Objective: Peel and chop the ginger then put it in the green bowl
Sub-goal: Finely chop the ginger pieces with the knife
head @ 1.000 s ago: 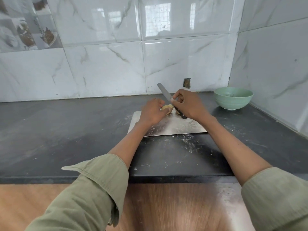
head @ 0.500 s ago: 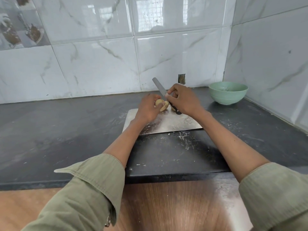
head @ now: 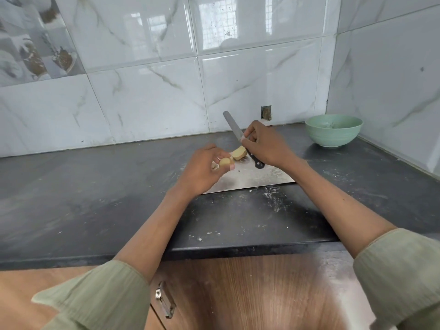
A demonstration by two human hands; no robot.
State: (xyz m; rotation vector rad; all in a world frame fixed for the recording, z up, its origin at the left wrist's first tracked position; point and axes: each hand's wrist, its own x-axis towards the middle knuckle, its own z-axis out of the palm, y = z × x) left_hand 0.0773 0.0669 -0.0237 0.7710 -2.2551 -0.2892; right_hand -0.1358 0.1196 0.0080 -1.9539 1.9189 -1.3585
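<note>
Left hand [head: 202,166] raised above dark stone desk [head: 71,198], fingers [head: 229,166] curled round small pale yellow ginger piece [head: 224,161]. Just right of it, second pale ginger chunk [head: 238,153], close against right hand [head: 267,146]; whether pinched there or resting on the blade, cannot tell. Right hand fingers [head: 248,134] clamped on black-handled kitchen knife [head: 234,128], grey blade angled up and leftward toward marble-tiled wall. Beneath both hands, flat shiny steel cutting sheet [head: 257,178], smeared, no chopped bits visible on it. Far right in the corner, round pale green bowl [head: 333,131], well apart from hands; inside mostly hidden, no ginger seen within. Judged progress: ginger looks largely peeled and split in two; chopping barely begun, transfer to bowl not yet done.
</note>
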